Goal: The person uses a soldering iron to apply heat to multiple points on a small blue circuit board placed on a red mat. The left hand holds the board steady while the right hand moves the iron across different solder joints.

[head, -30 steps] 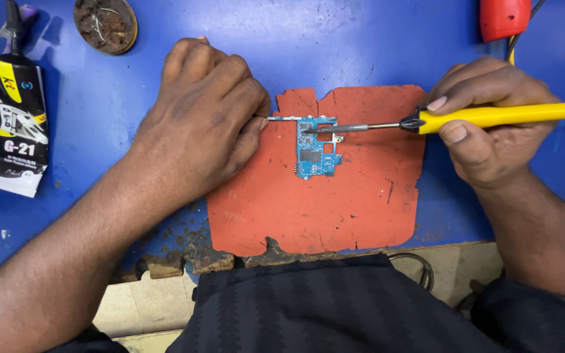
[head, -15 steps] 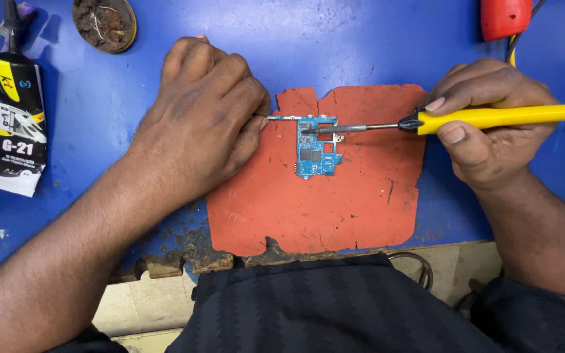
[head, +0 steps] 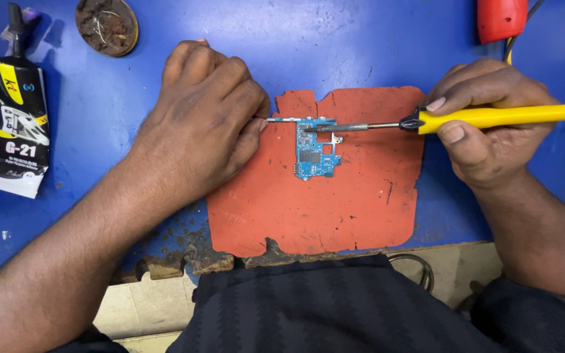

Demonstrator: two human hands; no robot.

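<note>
Right hand point(head: 492, 124) clenched on soldering iron point(head: 492, 118), long axis horizontal, tip leftward touching circuit board point(head: 315, 153) top edge. Left hand point(head: 207, 121) pinching tweezers point(head: 281, 119) from opposite side.

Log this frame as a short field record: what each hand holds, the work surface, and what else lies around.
left hand: pinches a thin metal tool whose tip meets the top edge of the circuit board
right hand: grip closed on yellow-handled soldering iron, tip on the board's top edge
circuit board: small, blue, flat on the mat
mat: red-orange, ragged edges, on blue bench
far left: black and yellow tube
top left: round dish with residue
top right: red object, partly out of frame
</note>
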